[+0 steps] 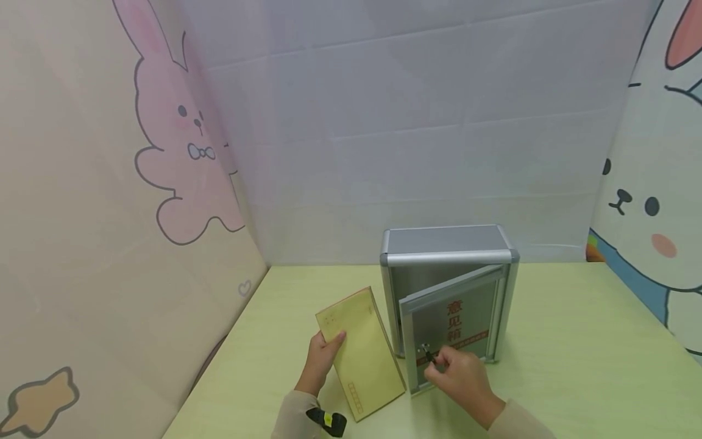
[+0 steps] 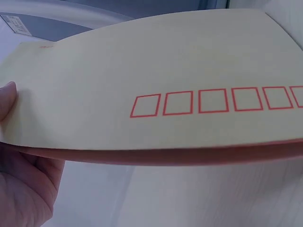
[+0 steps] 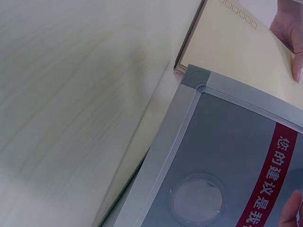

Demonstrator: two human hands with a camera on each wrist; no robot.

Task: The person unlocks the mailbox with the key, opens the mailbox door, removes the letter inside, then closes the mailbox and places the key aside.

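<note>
My left hand [image 1: 322,358] holds a stack of yellow envelopes [image 1: 364,356] upright and tilted, thumb on the front face. Red postcode squares [image 2: 212,100] run along one end in the left wrist view. Beside it stands a grey metal suggestion box [image 1: 446,238], its front door [image 1: 477,305] ajar and hinged on the right. My right hand [image 1: 462,375] pinches a black-headed key [image 1: 430,356] at the door's lock. Up close in the right wrist view, the door's red strip with white characters [image 3: 268,184] shows, along with a round clear disc [image 3: 196,201]. The box's inside is mostly hidden.
The box and hands are over a pale yellow-green tabletop [image 1: 581,341]. A whitish curtain [image 1: 411,122] hangs behind, with rabbit-printed cloth [image 1: 181,140] at the left and more [image 1: 647,244] at the right. A black strap [image 1: 328,421] is around my left wrist.
</note>
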